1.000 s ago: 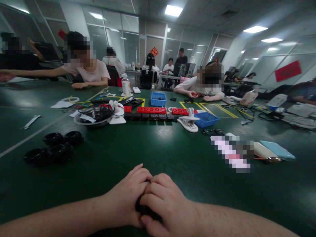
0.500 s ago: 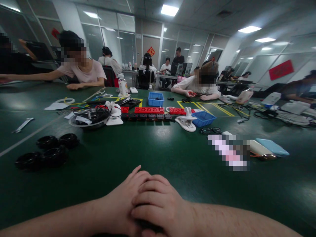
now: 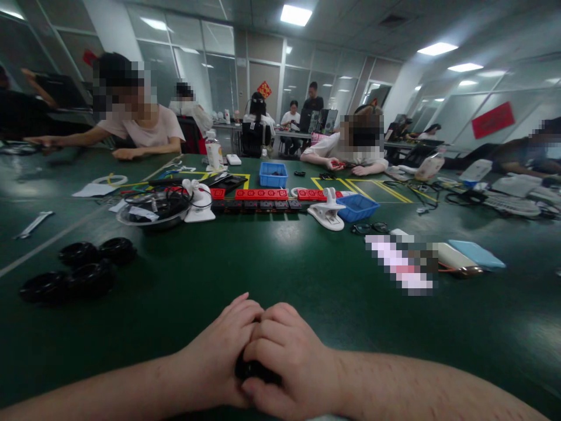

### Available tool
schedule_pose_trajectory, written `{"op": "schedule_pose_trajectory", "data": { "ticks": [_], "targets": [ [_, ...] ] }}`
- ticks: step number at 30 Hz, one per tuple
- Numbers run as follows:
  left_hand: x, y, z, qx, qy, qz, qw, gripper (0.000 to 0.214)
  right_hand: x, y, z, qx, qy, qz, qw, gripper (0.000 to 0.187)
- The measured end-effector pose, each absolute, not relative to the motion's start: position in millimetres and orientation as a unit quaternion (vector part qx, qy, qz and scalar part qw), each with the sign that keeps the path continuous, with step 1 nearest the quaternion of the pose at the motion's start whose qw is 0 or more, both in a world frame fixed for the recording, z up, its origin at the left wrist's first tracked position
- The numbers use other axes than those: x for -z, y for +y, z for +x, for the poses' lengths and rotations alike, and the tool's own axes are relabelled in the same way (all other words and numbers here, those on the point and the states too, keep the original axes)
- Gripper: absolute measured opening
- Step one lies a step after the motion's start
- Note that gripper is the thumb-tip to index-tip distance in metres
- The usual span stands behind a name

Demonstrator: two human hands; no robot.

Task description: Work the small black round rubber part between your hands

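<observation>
My left hand (image 3: 221, 351) and my right hand (image 3: 289, 359) are pressed together on the green table (image 3: 280, 275) at the near edge. Both are closed round a small black object (image 3: 250, 369); only a dark sliver of it shows between the thumbs and I cannot name it. Several black rubber rings (image 3: 72, 269) lie to the left, out of reach of either hand.
A clear bowl of cables (image 3: 151, 211), a row of red and black socket blocks (image 3: 263, 199), a white clamp (image 3: 326, 211) and two blue bins (image 3: 357, 207) stand mid-table. A wrench (image 3: 33, 224) lies far left. Glasses (image 3: 370, 228) and flat cases (image 3: 475, 254) lie right. Other people sit across.
My hands stay clasped in the same spot; the fingers have shifted slightly, so the black object shows again between them. The view has drifted a little.
</observation>
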State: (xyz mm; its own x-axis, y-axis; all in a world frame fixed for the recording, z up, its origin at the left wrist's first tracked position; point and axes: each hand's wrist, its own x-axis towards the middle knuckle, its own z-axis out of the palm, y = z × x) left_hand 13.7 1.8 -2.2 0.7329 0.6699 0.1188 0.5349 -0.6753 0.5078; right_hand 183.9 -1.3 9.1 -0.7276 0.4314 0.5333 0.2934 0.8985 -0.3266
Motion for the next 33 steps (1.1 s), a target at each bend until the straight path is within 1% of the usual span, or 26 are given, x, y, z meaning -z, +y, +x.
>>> {"op": "schedule_pose_trajectory", "data": {
  "ticks": [3, 7, 9, 12, 14, 16, 18, 20, 21, 23, 27, 30, 33],
  "targets": [
    [2.1, 8.3, 12.3, -0.141, 0.299, 0.905, 0.267, 0.052, -8.4, -0.1, 184.9, -0.120, -0.937, -0.141, 0.297, 0.016],
    [-4.8, 11.5, 12.2, -0.143, 0.286, 0.903, 0.288, 0.056, -8.3, 1.6, 185.7, -0.113, -0.951, -0.092, 0.273, 0.010],
    [-8.3, 10.8, 12.1, -0.135, 0.282, 0.906, 0.284, 0.063, -9.4, 2.0, 185.7, -0.112, -0.950, -0.081, 0.280, 0.013],
    [-10.1, 7.3, 11.7, -0.120, 0.288, 0.918, 0.244, 0.071, -11.8, 0.8, 185.3, -0.115, -0.935, -0.092, 0.322, 0.021],
    [-9.1, 3.4, 12.0, -0.119, 0.307, 0.920, 0.211, 0.066, -12.8, -1.0, 184.9, -0.111, -0.921, -0.128, 0.351, 0.027],
    [-7.6, -0.7, 12.9, -0.125, 0.334, 0.915, 0.189, 0.055, -12.7, -3.0, 184.3, -0.107, -0.906, -0.177, 0.369, 0.038],
    [-6.2, -4.0, 14.0, -0.129, 0.360, 0.906, 0.183, 0.044, -11.6, -4.4, 183.6, -0.104, -0.898, -0.216, 0.368, 0.049],
    [-4.9, -5.6, 14.7, -0.131, 0.376, 0.899, 0.184, 0.034, -9.9, -4.8, 183.0, -0.098, -0.900, -0.236, 0.354, 0.053],
    [-4.2, -5.6, 14.8, -0.132, 0.379, 0.897, 0.185, 0.031, -8.9, -4.7, 182.9, -0.093, -0.902, -0.240, 0.345, 0.051],
    [-2.4, -4.6, 14.8, -0.136, 0.374, 0.898, 0.186, 0.029, -7.0, -3.8, 183.1, -0.083, -0.909, -0.245, 0.326, 0.042],
    [0.9, 0.2, 14.5, -0.138, 0.354, 0.904, 0.197, 0.036, -5.0, -1.9, 184.0, -0.086, -0.923, -0.232, 0.295, 0.027],
    [1.8, 4.5, 14.2, -0.125, 0.334, 0.904, 0.235, 0.039, -6.1, -1.2, 184.3, -0.095, -0.932, -0.187, 0.296, 0.021],
    [2.0, 7.5, 12.9, -0.118, 0.321, 0.901, 0.267, 0.044, -8.3, -0.2, 184.1, -0.101, -0.931, -0.146, 0.318, 0.021]
  ]
}}
